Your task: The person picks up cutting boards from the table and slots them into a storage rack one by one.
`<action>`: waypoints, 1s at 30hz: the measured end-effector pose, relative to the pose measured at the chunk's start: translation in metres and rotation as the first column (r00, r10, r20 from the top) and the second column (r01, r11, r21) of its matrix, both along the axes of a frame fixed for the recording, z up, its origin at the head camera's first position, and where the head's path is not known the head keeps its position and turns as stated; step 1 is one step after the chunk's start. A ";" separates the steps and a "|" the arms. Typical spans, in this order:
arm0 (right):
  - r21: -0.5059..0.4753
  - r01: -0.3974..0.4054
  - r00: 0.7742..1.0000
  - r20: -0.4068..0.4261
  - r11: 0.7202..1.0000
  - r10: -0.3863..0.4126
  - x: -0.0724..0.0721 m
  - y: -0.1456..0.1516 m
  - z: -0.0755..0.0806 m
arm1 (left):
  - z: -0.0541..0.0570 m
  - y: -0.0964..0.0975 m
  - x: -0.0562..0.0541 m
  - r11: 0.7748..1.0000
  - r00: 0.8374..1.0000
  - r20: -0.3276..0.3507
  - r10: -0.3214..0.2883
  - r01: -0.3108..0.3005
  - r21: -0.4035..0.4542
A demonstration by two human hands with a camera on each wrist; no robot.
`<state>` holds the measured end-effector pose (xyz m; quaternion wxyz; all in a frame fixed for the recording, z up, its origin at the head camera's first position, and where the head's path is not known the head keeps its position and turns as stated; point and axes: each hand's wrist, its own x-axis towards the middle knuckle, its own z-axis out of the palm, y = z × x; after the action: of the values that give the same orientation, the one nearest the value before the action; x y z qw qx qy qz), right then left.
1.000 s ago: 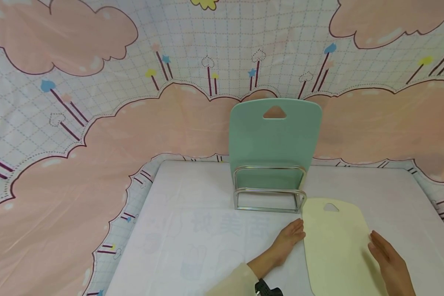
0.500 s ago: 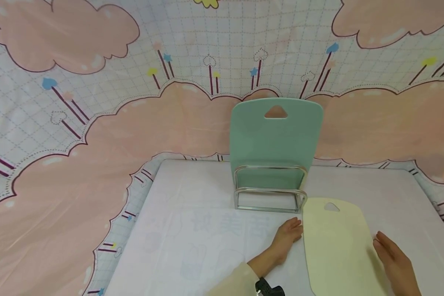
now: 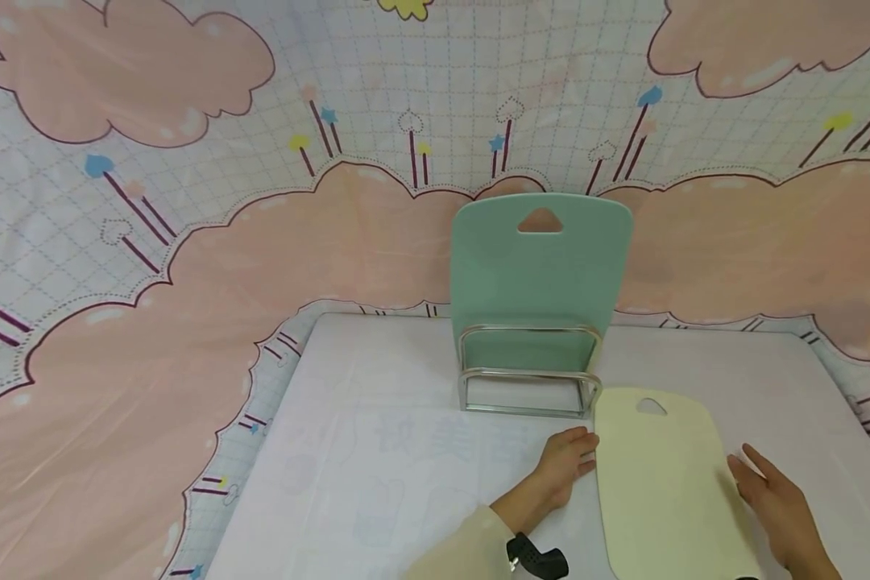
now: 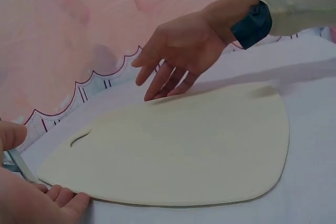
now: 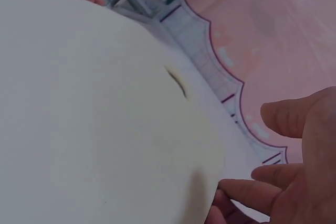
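A pale yellow cutting board [image 3: 663, 483] lies flat on the white table, its handle hole at the far end. At its left long edge is my left hand [image 3: 565, 463], fingers extended with their tips touching the rim. My right hand [image 3: 776, 503] is at the opposite edge. In the right wrist view its fingers [image 5: 252, 192] reach the board's rim while the thumb stands well apart. Behind, a green cutting board [image 3: 540, 274] stands upright in a metal wire rack [image 3: 529, 374].
The rack's near right corner stands right beside the yellow board's far left corner. A patterned pink and white cloth [image 3: 348, 242] hangs behind the white table [image 3: 377, 387] and shows around its edges.
Both hands stay at the yellow board's sides. Their fingers have spread apart, and the left wrist has shifted slightly right. The boards and rack have not moved.
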<state>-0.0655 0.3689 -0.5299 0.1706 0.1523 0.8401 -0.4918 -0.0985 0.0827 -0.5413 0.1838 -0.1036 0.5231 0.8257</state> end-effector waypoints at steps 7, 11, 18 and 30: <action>-0.079 0.074 0.996 -0.040 0.994 -0.078 -0.002 -0.006 0.006 | 0.000 -0.001 0.002 0.999 1.000 0.000 0.006 -0.006 0.044; -0.152 0.113 0.989 -0.079 0.982 -0.126 0.002 -0.006 0.006 | 0.002 -0.002 0.002 0.998 1.000 -0.002 -0.004 0.004 0.056; -0.192 0.092 0.980 -0.158 0.977 -0.123 0.008 -0.004 0.008 | 0.011 -0.003 0.001 0.997 0.999 -0.037 -0.009 0.012 0.080; -0.566 0.108 0.938 -0.215 0.817 -0.273 0.020 -0.004 0.012 | 0.022 -0.002 0.003 0.994 0.998 -0.047 -0.040 0.044 0.095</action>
<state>-0.0457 0.3653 -0.5177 0.0329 0.1085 0.6606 -0.7421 -0.0956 0.0810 -0.5193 0.1941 -0.0648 0.4890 0.8480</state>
